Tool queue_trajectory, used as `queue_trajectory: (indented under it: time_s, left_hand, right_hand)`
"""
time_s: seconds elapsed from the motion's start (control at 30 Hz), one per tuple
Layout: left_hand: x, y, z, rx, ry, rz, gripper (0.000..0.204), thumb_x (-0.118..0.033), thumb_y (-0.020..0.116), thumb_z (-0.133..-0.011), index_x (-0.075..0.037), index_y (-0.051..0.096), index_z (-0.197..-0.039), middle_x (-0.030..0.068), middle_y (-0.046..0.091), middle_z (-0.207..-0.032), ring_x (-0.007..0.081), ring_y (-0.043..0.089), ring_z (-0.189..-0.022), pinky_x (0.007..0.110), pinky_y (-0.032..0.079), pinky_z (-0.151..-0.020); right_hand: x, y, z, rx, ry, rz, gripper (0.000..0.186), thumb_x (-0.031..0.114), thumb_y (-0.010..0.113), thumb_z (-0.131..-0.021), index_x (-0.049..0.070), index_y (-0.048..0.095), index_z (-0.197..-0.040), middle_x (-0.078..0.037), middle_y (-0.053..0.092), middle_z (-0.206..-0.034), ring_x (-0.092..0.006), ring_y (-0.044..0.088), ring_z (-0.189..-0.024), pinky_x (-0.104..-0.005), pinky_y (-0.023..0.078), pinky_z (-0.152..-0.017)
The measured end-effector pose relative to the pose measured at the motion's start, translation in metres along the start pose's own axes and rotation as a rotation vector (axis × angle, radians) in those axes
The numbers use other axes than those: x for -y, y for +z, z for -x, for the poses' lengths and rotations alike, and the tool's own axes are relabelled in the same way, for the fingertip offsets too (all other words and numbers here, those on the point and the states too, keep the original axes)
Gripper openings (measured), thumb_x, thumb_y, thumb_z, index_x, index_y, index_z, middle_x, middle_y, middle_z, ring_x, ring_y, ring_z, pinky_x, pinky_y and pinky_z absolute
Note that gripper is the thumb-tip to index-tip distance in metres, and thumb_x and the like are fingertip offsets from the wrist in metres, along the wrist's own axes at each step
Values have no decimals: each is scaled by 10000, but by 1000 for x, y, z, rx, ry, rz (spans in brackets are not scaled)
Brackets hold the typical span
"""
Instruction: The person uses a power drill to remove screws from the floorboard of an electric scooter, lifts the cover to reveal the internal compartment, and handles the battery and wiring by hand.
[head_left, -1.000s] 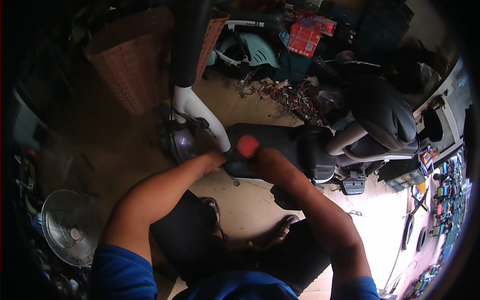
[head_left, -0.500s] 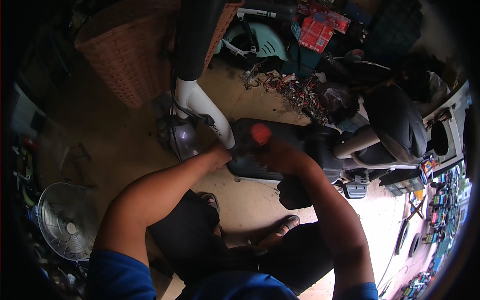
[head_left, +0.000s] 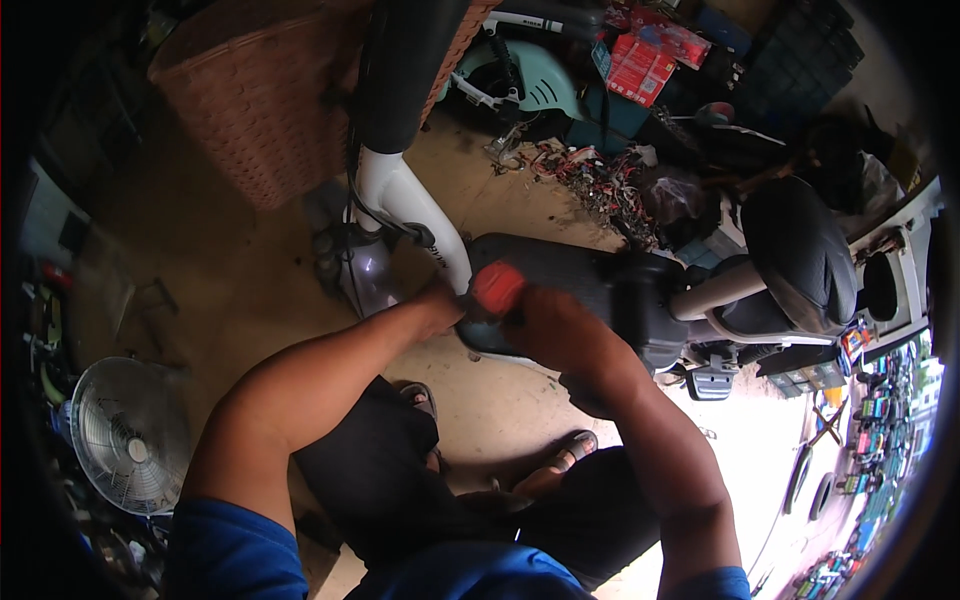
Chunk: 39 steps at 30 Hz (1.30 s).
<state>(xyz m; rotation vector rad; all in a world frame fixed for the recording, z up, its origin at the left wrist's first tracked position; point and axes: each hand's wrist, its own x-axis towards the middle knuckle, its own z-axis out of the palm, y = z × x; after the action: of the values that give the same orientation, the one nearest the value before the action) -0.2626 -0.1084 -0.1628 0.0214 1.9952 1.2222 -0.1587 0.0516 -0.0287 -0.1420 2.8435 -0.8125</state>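
Note:
An electric scooter stands in front of me, with a white stem (head_left: pixel 425 220) and a dark footboard (head_left: pixel 560 262). In my right hand (head_left: pixel 560 328) is a red and dark power tool (head_left: pixel 498 287), its fingers closed round it above the front of the footboard. The tool's exact kind is hard to make out. My left hand (head_left: pixel 434 308) is at the stem's lower end, just left of the tool. Its fingers look curled together, but shadow hides what they hold. A black block (head_left: pixel 590 398) shows partly below my right wrist.
A brown woven basket (head_left: pixel 255 110) hangs at the far left, and a fan (head_left: pixel 132 438) stands at the near left. Beyond the footboard lies a heap of wires (head_left: pixel 605 185). The scooter's black seat (head_left: pixel 795 255) rises at the right; a red box (head_left: pixel 640 70) is behind.
The power tool's red part has moved left and slightly nearer, tilting with my right hand. My left hand has stayed about where it was. The view has shifted slightly.

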Motion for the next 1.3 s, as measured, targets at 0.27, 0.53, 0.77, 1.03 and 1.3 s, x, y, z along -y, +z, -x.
queue_trajectory:
  time_s: [0.27,0.53,0.77,1.03,1.3]
  left_hand:
    - [7,-1,-15,-53,-28,-170,154,-66,589,-866,44,607,-973,107,604,-798,206,586,-714,354,494,-578]
    - [14,0,-29,0,-81,-131,457,51,451,-829,38,483,-1285,197,594,-1113,309,627,-835,379,523,-583]
    - [7,1,-19,-37,-99,-42,307,-4,581,-856,81,560,-1151,200,619,-1025,354,641,-908,446,574,-727]
    - [-16,0,3,10,-89,-44,313,-17,610,-853,65,563,-1151,204,616,-1025,365,639,-905,455,576,-747]
    - [-9,-1,-2,51,-86,-9,308,-65,661,-832,-15,604,-1130,112,640,-980,289,645,-865,398,575,-687]
  right_hand:
    - [-9,7,5,-27,57,-3,251,217,619,-814,12,663,-953,-239,664,-903,-398,641,-897,-463,513,-771]
    - [-23,1,5,82,163,-41,322,258,655,-817,24,646,-1038,-220,675,-937,-394,641,-926,-438,513,-778]
    - [-27,-12,7,119,153,-208,316,239,675,-839,13,633,-1055,-142,687,-833,-206,674,-749,-342,525,-671]
    - [-52,-19,7,223,265,-404,305,227,670,-880,14,618,-1093,-97,682,-863,-164,652,-710,-314,536,-641]
    - [-14,-26,-4,243,-33,80,342,276,650,-862,1,633,-1065,-211,683,-918,-348,673,-854,-402,532,-732]
